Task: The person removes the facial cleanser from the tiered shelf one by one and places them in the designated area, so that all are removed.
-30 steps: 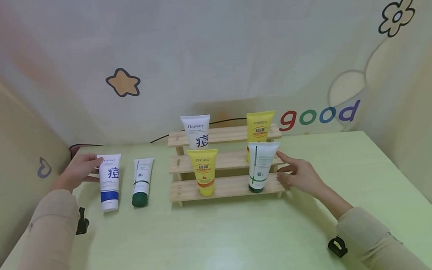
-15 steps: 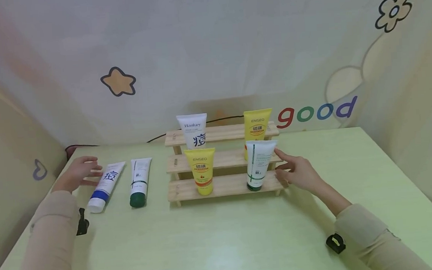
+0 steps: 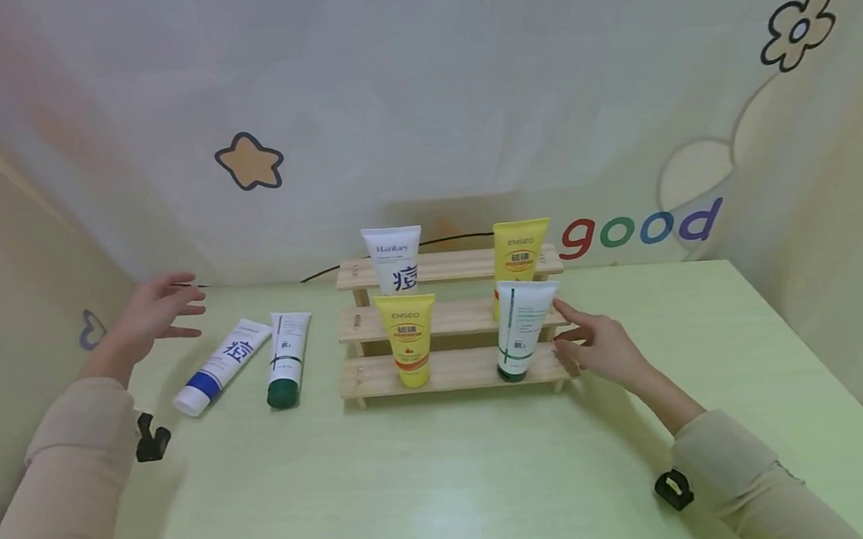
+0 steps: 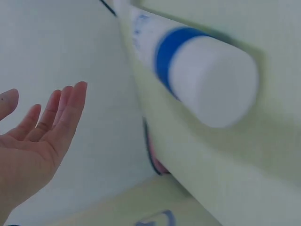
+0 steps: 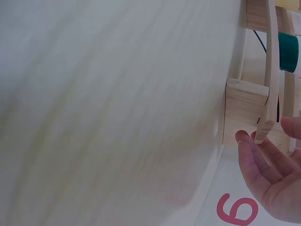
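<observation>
Blue-banded tube (image 3: 224,365) lies bodyward and right of the left hand's (image 3: 155,316) fingers, which are spread, empty; long axis slants, cap near-left. Right hand (image 3: 604,351) farther, at rack (image 3: 460,373) end; grip unclear.

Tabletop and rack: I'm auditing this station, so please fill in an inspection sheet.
Surface: pale green tabletop.
Job's things: three-tier wooden rack holding Hankey tube, front ENSEO tube, rear ENSEO tube and upright green-capped tube; blue-banded tube and lying green-capped tube on the tabletop, left of the rack.
Clutter: nothing seen.
Hands: left hand holds nothing, apart from the blue-banded tube; right hand at the rack's right end, grip unclear.
Cables: thin dark line behind the rack; cable or print, cannot tell.
Surroundings: pale backdrop printed with star, flower and "good" lettering.
</observation>
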Demonstrator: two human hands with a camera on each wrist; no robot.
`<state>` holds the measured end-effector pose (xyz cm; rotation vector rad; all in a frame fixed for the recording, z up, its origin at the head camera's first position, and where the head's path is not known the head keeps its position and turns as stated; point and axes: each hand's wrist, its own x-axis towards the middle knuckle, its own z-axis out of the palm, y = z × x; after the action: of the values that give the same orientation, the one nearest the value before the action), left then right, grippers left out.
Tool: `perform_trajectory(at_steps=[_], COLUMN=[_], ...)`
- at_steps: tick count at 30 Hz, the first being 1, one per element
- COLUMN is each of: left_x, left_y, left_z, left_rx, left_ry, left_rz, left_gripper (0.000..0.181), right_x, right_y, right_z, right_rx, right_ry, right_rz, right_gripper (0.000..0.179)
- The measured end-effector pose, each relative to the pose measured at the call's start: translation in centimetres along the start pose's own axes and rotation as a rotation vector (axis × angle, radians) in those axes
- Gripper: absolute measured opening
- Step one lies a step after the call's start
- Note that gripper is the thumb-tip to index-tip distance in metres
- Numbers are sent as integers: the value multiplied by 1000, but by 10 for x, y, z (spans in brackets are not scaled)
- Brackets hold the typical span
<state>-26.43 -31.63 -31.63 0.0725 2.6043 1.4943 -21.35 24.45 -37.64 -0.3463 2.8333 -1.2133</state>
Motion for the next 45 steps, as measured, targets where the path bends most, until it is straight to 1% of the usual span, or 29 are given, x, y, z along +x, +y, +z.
perform_trajectory(at_steps=[3,6,7,11,14,18,23,26,30,34,37,40,43,45], left_x=[-3,-6,-7,-8,-8,-4,3,11,22,27,31,33,33,33], left_y=[18,34,39,58,72,90,108,114,117,121,123,126,128,128], left_z=[6,14,17,29,41,58,80,94,114,133,143,152,158,159], left_rx=[5,20,22,3,-28,-54,-70,-101,-148,-188,-217,-230,-234,-231], left_ry=[10,5,-1,-19,-27,-41,-86,-123,-179,-214,-215,-200,-173,-153], left_rz=[48,88,110,181,211,250,300,334,381,387,386,392,402,415], left_gripper=[64,63,62,56,52,50,52,54,55,53,49,43,37,36], right_x=[0,-1,-1,-1,-1,0,1,1,0,0,0,0,0,0], right_y=[1,1,1,0,-1,0,1,2,1,1,1,2,2,1], right_z=[0,0,1,1,0,0,0,0,1,1,1,1,1,1], right_rx=[-1,4,6,2,-3,-6,-10,-14,-15,-6,1,7,15,16], right_ry=[4,1,-1,-3,0,4,6,10,15,10,9,14,14,13], right_rz=[-4,-7,-7,-6,-6,-5,-9,-10,-8,0,6,6,3,1], right_gripper=[63,63,63,63,63,63,63,63,62,62,62,62,62,62])
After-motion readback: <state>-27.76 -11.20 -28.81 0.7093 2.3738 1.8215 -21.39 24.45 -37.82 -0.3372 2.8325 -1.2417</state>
